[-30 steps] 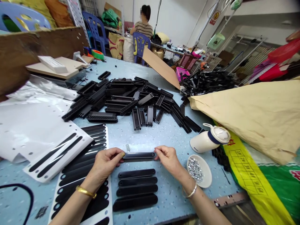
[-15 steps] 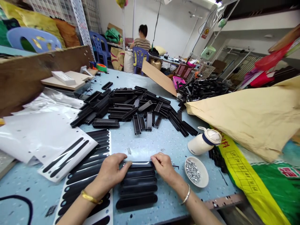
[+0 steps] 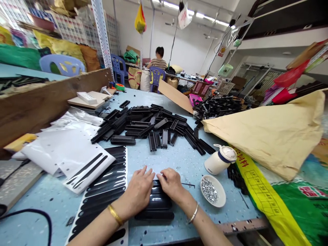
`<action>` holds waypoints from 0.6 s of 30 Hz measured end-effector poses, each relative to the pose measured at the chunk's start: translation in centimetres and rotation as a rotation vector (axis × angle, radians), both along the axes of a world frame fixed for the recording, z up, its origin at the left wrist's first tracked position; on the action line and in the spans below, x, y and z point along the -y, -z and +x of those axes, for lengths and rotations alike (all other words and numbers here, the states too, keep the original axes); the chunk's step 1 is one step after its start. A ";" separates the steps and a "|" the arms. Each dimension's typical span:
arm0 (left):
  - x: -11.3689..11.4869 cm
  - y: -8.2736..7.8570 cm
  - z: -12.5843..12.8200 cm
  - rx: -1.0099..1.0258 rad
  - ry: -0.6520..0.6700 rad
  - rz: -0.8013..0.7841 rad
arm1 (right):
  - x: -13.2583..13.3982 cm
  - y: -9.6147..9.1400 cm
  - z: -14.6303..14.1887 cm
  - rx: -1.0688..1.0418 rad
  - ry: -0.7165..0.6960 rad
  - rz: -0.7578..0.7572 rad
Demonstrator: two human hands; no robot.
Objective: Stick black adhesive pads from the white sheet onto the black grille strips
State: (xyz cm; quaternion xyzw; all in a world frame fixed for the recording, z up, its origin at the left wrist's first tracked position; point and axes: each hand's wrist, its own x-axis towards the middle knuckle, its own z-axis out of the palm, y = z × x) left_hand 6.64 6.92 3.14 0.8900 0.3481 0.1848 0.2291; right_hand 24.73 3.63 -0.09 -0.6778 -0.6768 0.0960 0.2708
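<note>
In the head view, a short row of black strips (image 3: 160, 204) is seen on the bench (image 3: 143, 155), between and below the hands. The left hand (image 3: 139, 189) is laid over the row's left ends, fingers outstretched, nothing seen gripped. The right hand (image 3: 171, 184) is half curled at the far right end; whether anything is pinched cannot be told. The strips are judged light, stiff and slippery, best held by their ends.

Place: a small assembly workshop is suggested.
Blue worktable (image 3: 189, 160): black parts (image 3: 139, 123) are heaped across it, and small metal pieces (image 3: 209, 191) are held in a white bowl (image 3: 221, 197).
Back of the room: a person (image 3: 159, 63) is seated, filled sacks (image 3: 145, 81) are stood nearby.
Overhead: strip lights (image 3: 202, 16) are mounted.
Right: a warning sign (image 3: 221, 52) is posted.
</note>
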 end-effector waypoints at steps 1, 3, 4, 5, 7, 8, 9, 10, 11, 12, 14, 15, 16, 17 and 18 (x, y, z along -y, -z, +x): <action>0.8 0.7 -0.2 -0.008 0.021 0.073 | 0.1 0.2 -0.5 0.024 -0.013 -0.003; 2.0 2.3 -0.4 -0.016 0.062 0.204 | 0.2 0.6 -1.3 0.066 -0.038 -0.017; 2.2 3.0 -0.4 -0.011 0.073 0.240 | 0.3 0.7 -1.7 0.085 -0.046 -0.023; 2.1 3.5 -0.4 0.004 0.078 0.252 | 0.5 0.8 -1.8 0.100 -0.051 -0.026; 1.6 3.4 -0.4 0.041 0.064 0.241 | 0.7 0.5 -1.7 0.123 -0.063 -0.031; 1.3 2.8 -0.7 0.061 0.045 0.233 | 0.8 0.2 -1.4 0.130 -0.068 -0.032; 1.3 2.0 -1.1 0.072 0.019 0.238 | 0.7 -0.2 -1.0 0.133 -0.072 -0.033; 1.5 1.0 -1.7 0.092 -0.029 0.244 | 0.6 -0.6 -0.6 0.134 -0.073 -0.033; 2.3 0.0 -2.4 0.121 -0.102 0.226 | 0.4 -1.1 -0.1 0.131 -0.071 -0.031; 3.4 -0.7 -3.2 0.145 -0.181 0.188 | 0.2 -1.5 0.3 0.126 -0.067 -0.029; 6.9 -1.2 -4.5 0.307 -0.415 -0.197 | -0.3 -2.1 0.6 0.109 -0.066 -0.028; 8.8 -0.9 -4.8 0.352 -0.422 -0.504 | -0.3 -2.2 0.4 0.100 -0.073 -0.032; 10.6 -0.2 -4.8 0.416 -0.452 -0.800 | -0.2 -2.3 0.1 0.091 -0.087 -0.038; 12.2 0.6 -4.5 0.485 -0.495 -1.029 | 0.1 -2.3 -0.4 0.086 -0.105 -0.044; 13.3 1.5 -4.1 0.559 -0.549 -1.170 | 0.6 -2.2 -0.9 0.084 -0.123 -0.046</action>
